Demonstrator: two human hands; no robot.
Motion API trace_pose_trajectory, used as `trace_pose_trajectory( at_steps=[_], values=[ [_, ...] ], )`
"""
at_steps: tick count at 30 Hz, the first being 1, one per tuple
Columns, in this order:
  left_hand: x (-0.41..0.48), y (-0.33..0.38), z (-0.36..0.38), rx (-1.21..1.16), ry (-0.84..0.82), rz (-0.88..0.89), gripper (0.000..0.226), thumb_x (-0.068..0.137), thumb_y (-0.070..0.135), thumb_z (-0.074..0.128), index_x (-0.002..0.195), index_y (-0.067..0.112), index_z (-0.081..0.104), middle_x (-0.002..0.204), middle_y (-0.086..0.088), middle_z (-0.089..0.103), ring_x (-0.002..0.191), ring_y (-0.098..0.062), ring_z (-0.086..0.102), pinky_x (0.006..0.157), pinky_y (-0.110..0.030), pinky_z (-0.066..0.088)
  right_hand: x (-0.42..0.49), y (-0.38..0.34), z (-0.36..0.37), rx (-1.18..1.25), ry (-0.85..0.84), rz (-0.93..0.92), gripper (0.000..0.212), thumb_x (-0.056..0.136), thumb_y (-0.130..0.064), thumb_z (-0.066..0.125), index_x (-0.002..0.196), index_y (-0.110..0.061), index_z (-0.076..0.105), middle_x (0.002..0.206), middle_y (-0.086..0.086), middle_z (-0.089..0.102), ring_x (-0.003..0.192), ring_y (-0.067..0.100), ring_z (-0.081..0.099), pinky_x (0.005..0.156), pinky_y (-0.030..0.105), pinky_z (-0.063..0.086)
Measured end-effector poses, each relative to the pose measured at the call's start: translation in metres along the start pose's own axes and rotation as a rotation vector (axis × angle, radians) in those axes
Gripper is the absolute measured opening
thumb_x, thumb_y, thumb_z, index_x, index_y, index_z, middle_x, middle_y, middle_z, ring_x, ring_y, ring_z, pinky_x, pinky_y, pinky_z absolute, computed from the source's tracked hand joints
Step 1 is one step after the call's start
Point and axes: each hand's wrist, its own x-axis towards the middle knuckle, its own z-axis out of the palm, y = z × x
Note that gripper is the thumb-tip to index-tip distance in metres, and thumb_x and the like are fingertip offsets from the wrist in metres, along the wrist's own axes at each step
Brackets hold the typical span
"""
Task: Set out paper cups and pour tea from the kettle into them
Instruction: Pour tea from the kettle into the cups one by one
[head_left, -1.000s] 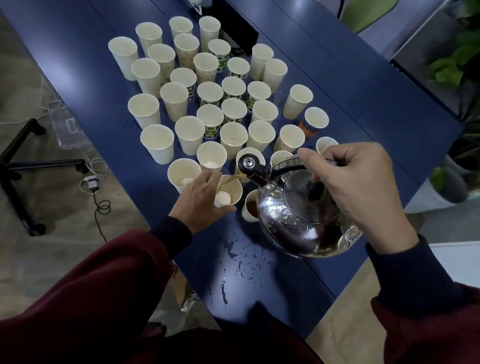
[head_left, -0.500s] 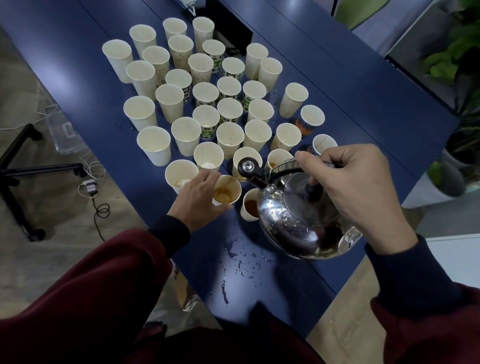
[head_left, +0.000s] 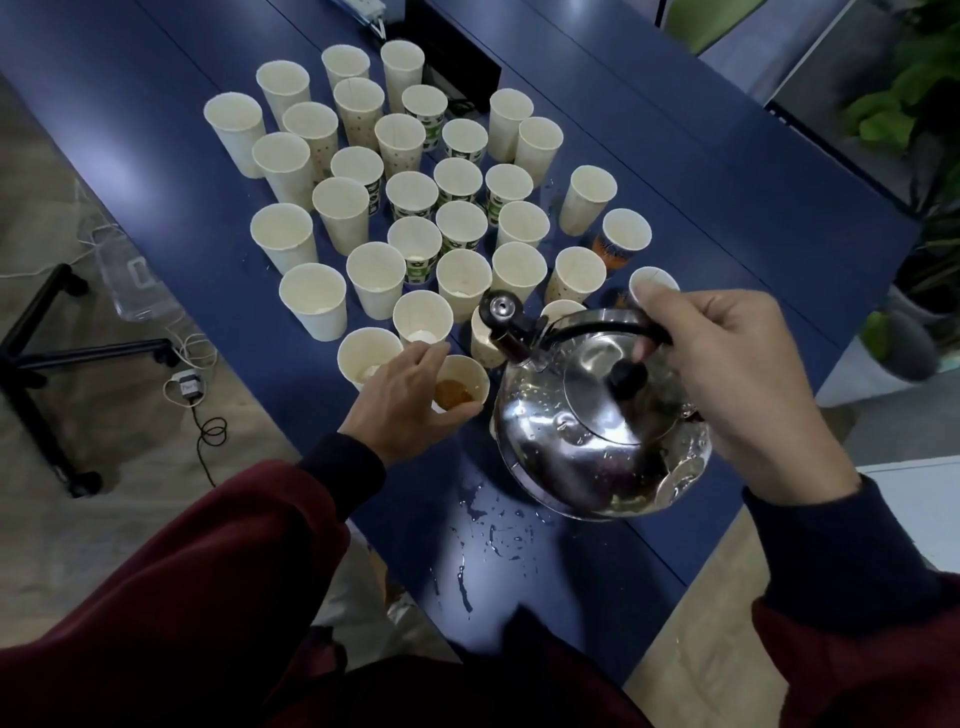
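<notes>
Several white paper cups (head_left: 375, 279) stand clustered on the dark blue table (head_left: 727, 218). My left hand (head_left: 402, 400) curls round a short cup holding amber tea (head_left: 457, 392) at the cluster's near edge. My right hand (head_left: 727, 374) grips the black handle of a shiny steel kettle (head_left: 597, 431), held above the table just right of that cup. Its spout (head_left: 501, 312) points away, up over a dotted cup, and no stream shows. The cup of dark tea seen earlier is hidden behind the kettle.
Spilled droplets (head_left: 488, 530) lie on the table near its front edge. A black chair base (head_left: 36, 358) and a plug with cable (head_left: 189, 389) sit on the floor at left. Potted plants (head_left: 919, 119) stand at right. A green chair (head_left: 711, 21) is at the back.
The kettle has tipped back upright and the pouring has stopped. The cup in my left hand now holds amber tea. The kettle now covers the dark-tea cup.
</notes>
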Motion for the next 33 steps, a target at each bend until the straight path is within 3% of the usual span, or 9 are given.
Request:
trace_pose_trajectory(
  at_steps=[3, 6, 8, 9, 12, 16, 23, 27, 33],
  values=[
    [0.002, 0.004, -0.004, -0.019, 0.062, -0.024, 0.044, 0.086, 0.039, 0.06, 0.116, 0.007, 0.061, 0.101, -0.01, 0.062, 0.085, -0.03, 0.058, 0.071, -0.041, 0.049, 0.002, -0.004, 0.002, 0.055, 0.018, 0.02, 0.056, 0.097, -0.043, 0.063, 0.052, -0.009, 0.062, 0.045, 0.004, 0.036, 0.043, 0.015, 0.029, 0.052, 0.025, 0.031],
    [0.018, 0.001, -0.011, 0.02, 0.092, -0.009, 0.038, 0.085, 0.03, 0.062, 0.112, 0.003, 0.065, 0.101, -0.014, 0.063, 0.09, -0.031, 0.058, 0.074, -0.033, 0.043, 0.007, -0.011, 0.002, 0.107, 0.062, -0.004, 0.053, 0.097, -0.038, 0.063, 0.057, -0.004, 0.061, 0.05, 0.021, 0.036, 0.047, 0.02, 0.031, 0.054, 0.028, 0.031],
    [0.033, 0.0, -0.014, 0.061, 0.1, 0.027, 0.033, 0.084, 0.026, 0.065, 0.107, 0.003, 0.066, 0.099, -0.013, 0.062, 0.091, -0.031, 0.057, 0.075, -0.038, 0.048, 0.012, -0.014, 0.003, 0.128, 0.083, -0.025, 0.052, 0.096, -0.038, 0.063, 0.06, -0.001, 0.061, 0.052, 0.027, 0.039, 0.049, 0.022, 0.033, 0.054, 0.032, 0.032],
    [0.042, -0.002, -0.014, 0.081, 0.08, 0.055, 0.031, 0.084, 0.025, 0.066, 0.106, 0.003, 0.066, 0.096, -0.013, 0.062, 0.089, -0.03, 0.057, 0.075, -0.042, 0.049, 0.015, -0.015, 0.003, 0.129, 0.098, -0.03, 0.051, 0.095, -0.038, 0.063, 0.059, -0.001, 0.06, 0.049, 0.021, 0.037, 0.047, 0.021, 0.032, 0.053, 0.032, 0.031],
    [0.072, -0.004, -0.014, 0.125, -0.026, 0.119, 0.042, 0.077, 0.031, 0.066, 0.109, 0.003, 0.067, 0.098, -0.014, 0.063, 0.088, -0.033, 0.06, 0.075, -0.048, 0.052, 0.025, -0.02, 0.001, 0.102, 0.143, -0.053, 0.05, 0.092, -0.041, 0.065, 0.058, -0.004, 0.062, 0.044, 0.006, 0.035, 0.044, 0.016, 0.029, 0.049, 0.03, 0.027],
    [0.099, 0.001, -0.012, 0.212, -0.182, 0.14, 0.056, 0.081, 0.042, 0.071, 0.125, 0.009, 0.061, 0.115, -0.011, 0.06, 0.104, -0.031, 0.058, 0.084, -0.05, 0.053, 0.035, -0.025, -0.003, -0.01, 0.201, -0.097, 0.051, 0.092, -0.038, 0.069, 0.056, -0.003, 0.062, 0.055, 0.029, 0.044, 0.047, 0.016, 0.036, 0.048, 0.025, 0.03],
    [0.129, -0.002, -0.008, 0.157, -0.281, 0.257, 0.078, 0.073, 0.048, 0.081, 0.137, 0.015, 0.051, 0.12, -0.013, 0.053, 0.103, -0.032, 0.058, 0.082, -0.046, 0.052, 0.05, -0.019, -0.002, -0.094, 0.278, -0.026, 0.053, 0.09, -0.039, 0.072, 0.053, -0.003, 0.059, 0.048, 0.016, 0.038, 0.045, 0.01, 0.032, 0.048, 0.021, 0.029],
    [0.134, -0.004, -0.002, 0.139, -0.264, 0.316, 0.071, 0.071, 0.042, 0.084, 0.128, 0.007, 0.057, 0.118, -0.017, 0.054, 0.098, -0.037, 0.06, 0.073, -0.048, 0.052, 0.055, -0.012, 0.001, -0.12, 0.274, 0.009, 0.053, 0.089, -0.04, 0.072, 0.051, -0.006, 0.057, 0.046, 0.009, 0.038, 0.043, 0.008, 0.032, 0.05, 0.023, 0.029],
    [0.133, -0.005, 0.005, 0.07, -0.248, 0.295, 0.068, 0.068, 0.037, 0.085, 0.122, 0.004, 0.06, 0.114, -0.017, 0.056, 0.091, -0.037, 0.062, 0.073, -0.044, 0.051, 0.058, -0.011, -0.003, -0.15, 0.253, 0.029, 0.052, 0.089, -0.04, 0.071, 0.049, -0.011, 0.058, 0.043, 0.0, 0.039, 0.044, 0.008, 0.033, 0.049, 0.021, 0.029]
  ],
)
